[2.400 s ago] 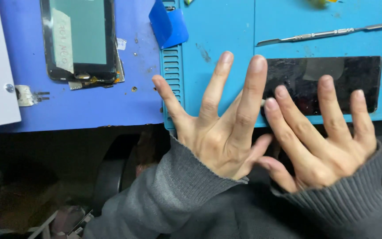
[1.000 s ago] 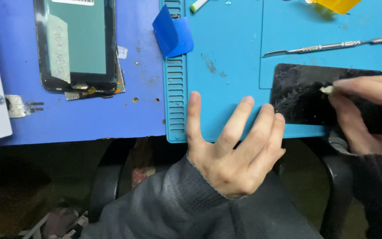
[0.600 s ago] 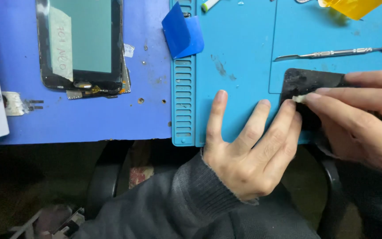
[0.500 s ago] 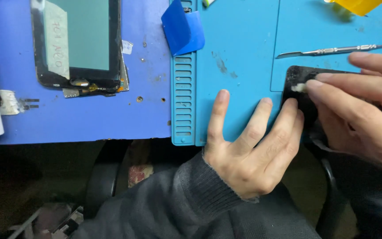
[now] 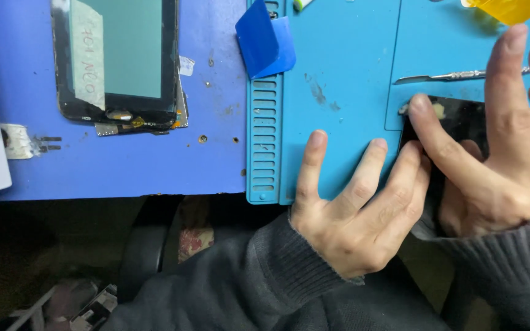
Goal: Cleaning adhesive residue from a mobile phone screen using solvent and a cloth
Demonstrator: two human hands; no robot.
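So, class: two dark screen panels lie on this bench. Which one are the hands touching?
The bare black glass panel on the teal mat, under both hands; the taped, framed screen lies untouched.

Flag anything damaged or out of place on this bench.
The black panel under the right hand has a pale chipped-looking spot at its top-left corner. The mat carries dark smudges.

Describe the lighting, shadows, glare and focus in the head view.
Head view: even, soft light on the teal mat, no hard glare; the black glass panel shows only faint sheen. The space under the table edge is in deep shadow. The left hand and right hand look sharp, no motion blur.
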